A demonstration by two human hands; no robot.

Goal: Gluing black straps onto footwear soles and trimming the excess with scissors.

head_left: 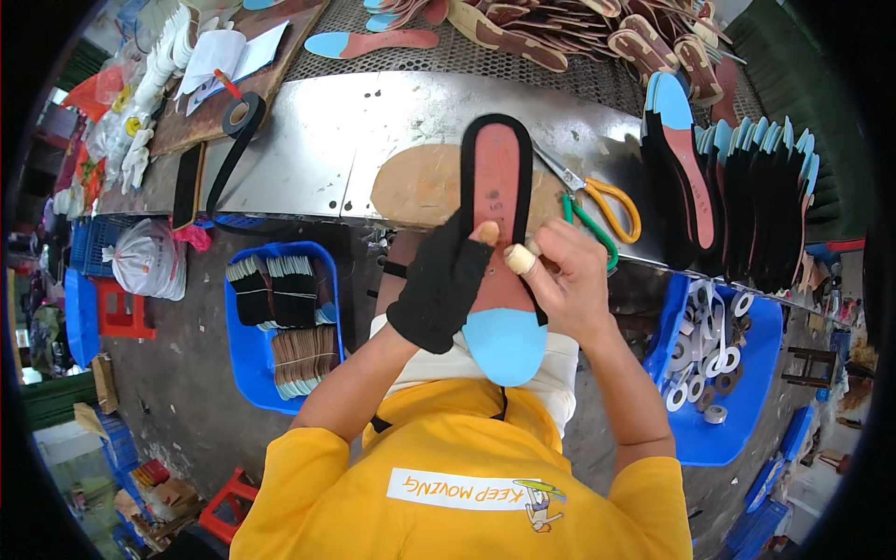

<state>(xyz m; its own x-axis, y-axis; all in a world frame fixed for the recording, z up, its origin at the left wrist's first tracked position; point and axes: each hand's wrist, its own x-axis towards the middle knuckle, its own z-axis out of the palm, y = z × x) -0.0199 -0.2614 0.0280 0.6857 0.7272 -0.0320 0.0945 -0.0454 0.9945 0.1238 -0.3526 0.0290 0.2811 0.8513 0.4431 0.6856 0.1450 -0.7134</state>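
Over the near table edge I hold an insole (498, 177), reddish brown with a light-blue toe end pointing toward me. A black strip (469, 149) runs round its heel and along its edges. My left hand (439, 280), in a black fingerless-style glove, is closed round the insole's left side, its bare thumb tip on the brown face. My right hand (567, 280) is bare, with pale tape wrapped on a digit. Its fingers are pinched at the insole's right edge. Just beyond that hand lie scissors (611, 207) with an orange handle loop and a green part beside it.
A tan oval board (415, 184) lies on the metal table (308, 140). Black-edged insoles (747, 196) stand in a row at right. Black tape roll (243, 114) sits at left. Below are a blue bin (233, 345) of insole bundles and a blue bin (719, 443) of tape rolls.
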